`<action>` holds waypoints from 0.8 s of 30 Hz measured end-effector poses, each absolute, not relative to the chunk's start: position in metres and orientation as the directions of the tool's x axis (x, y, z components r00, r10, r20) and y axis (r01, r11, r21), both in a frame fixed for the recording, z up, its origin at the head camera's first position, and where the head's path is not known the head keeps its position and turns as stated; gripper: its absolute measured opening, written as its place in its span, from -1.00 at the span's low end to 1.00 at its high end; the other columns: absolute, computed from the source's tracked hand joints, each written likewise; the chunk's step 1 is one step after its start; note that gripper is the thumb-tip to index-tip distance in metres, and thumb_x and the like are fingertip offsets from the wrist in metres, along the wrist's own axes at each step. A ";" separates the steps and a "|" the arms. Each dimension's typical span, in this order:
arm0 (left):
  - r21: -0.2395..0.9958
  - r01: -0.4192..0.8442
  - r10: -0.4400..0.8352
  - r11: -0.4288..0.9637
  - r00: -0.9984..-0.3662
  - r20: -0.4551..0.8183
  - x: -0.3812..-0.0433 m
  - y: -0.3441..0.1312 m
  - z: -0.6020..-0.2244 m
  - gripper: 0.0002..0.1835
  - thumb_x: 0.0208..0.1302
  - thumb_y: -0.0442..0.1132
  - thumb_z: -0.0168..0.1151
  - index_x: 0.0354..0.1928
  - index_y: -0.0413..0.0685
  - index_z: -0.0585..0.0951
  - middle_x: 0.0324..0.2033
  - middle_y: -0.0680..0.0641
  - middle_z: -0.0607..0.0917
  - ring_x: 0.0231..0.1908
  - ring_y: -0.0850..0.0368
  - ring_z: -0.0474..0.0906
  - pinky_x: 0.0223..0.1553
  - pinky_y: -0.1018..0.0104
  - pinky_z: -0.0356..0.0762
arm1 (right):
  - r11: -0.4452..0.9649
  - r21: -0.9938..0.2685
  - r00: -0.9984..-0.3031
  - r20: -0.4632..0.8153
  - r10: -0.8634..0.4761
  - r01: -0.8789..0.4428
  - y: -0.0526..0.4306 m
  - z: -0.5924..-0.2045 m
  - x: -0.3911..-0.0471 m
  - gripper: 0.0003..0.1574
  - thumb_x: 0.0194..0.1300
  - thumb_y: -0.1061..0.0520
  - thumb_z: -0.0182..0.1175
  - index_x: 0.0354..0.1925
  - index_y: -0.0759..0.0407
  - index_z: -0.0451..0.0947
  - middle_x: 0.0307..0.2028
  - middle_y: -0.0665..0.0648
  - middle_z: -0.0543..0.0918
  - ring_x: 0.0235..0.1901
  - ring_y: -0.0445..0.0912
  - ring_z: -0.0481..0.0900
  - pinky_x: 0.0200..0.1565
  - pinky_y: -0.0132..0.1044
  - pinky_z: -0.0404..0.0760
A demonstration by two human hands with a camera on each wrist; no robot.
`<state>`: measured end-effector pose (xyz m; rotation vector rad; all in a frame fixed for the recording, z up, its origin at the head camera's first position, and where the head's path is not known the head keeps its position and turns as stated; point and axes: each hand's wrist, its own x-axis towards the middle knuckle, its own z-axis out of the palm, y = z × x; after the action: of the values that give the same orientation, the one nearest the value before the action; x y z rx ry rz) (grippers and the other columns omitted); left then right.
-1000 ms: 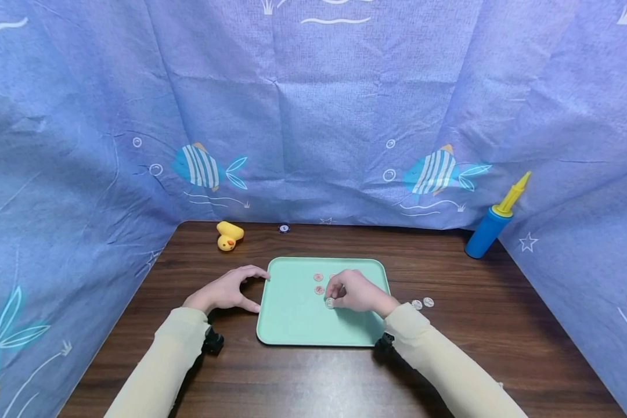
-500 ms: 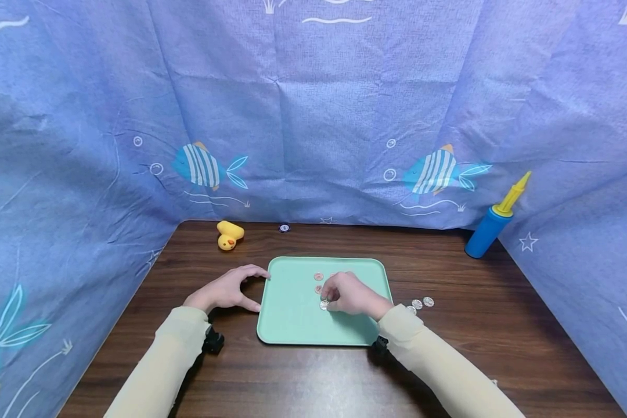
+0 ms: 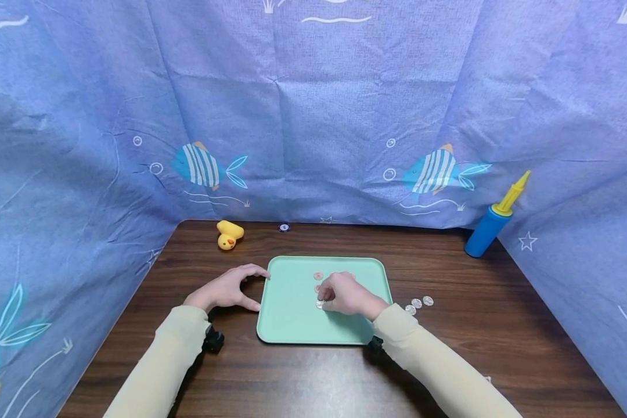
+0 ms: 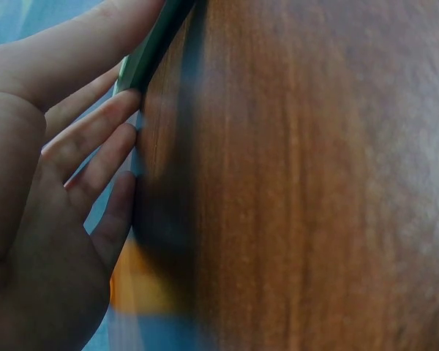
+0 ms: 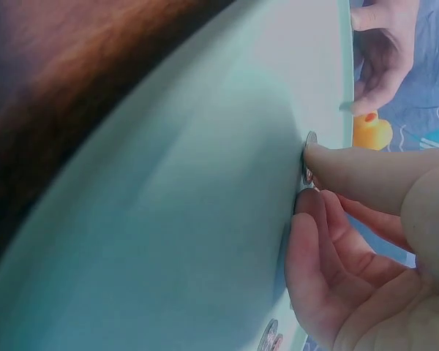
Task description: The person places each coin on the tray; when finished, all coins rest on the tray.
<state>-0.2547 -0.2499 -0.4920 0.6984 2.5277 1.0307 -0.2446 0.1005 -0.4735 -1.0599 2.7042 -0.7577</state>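
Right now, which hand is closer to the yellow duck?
The left hand, touching the green tray, on the person's side of the yellow duck. The right hand is over the tray, farther to the duck's right.

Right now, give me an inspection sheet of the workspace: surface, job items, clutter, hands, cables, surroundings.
Surface: dark wood-grain table, green tray on it.
Job items: silver coin at the right hand; copper-coloured coins on the tray, partly hidden; three more silver coins beside the tray.
Clutter: yellow duck, round chip, blue-and-yellow pump toward the back.
Hands: left hand spread at the tray's left edge; right hand curled, thumb against the silver coin.
Cables: nothing seen.
Surroundings: blue fish-print curtain behind and at both sides.
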 end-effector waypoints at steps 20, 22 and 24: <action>0.722 0.313 0.549 0.617 -0.829 -0.110 -0.257 -0.249 -0.493 -0.19 0.08 0.05 0.68 0.38 0.12 0.55 0.42 -0.07 0.49 0.46 -0.17 0.33 0.47 -0.21 0.30 | 0.610 -0.553 -0.750 0.042 -0.660 -0.568 0.131 -0.461 -0.252 -0.92 0.24 0.26 0.49 -0.27 0.14 0.77 -0.37 -0.07 0.74 -0.33 -0.26 0.64 -0.20 -0.34 0.64; 0.725 0.313 0.550 0.613 -0.828 -0.108 -0.256 -0.249 -0.494 -0.19 0.08 0.05 0.68 0.38 0.12 0.55 0.42 -0.06 0.49 0.46 -0.16 0.33 0.47 -0.20 0.30 | 0.613 -0.568 -0.761 0.037 -0.648 -0.549 0.141 -0.459 -0.253 -0.92 0.24 0.26 0.48 -0.27 0.14 0.77 -0.37 -0.08 0.73 -0.33 -0.26 0.64 -0.21 -0.33 0.65; 0.728 0.318 0.554 0.608 -0.826 -0.102 -0.256 -0.250 -0.494 -0.19 0.08 0.05 0.67 0.38 0.11 0.55 0.41 -0.07 0.49 0.46 -0.17 0.33 0.47 -0.21 0.30 | 0.614 -0.576 -0.769 0.041 -0.637 -0.540 0.151 -0.458 -0.255 -0.91 0.23 0.27 0.48 -0.26 0.16 0.77 -0.37 -0.08 0.73 -0.34 -0.26 0.64 -0.23 -0.33 0.66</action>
<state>-0.2561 -0.2498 -0.4937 0.7054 2.5196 1.0494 -0.2548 0.1512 -0.4580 -0.9818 2.6694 -0.8681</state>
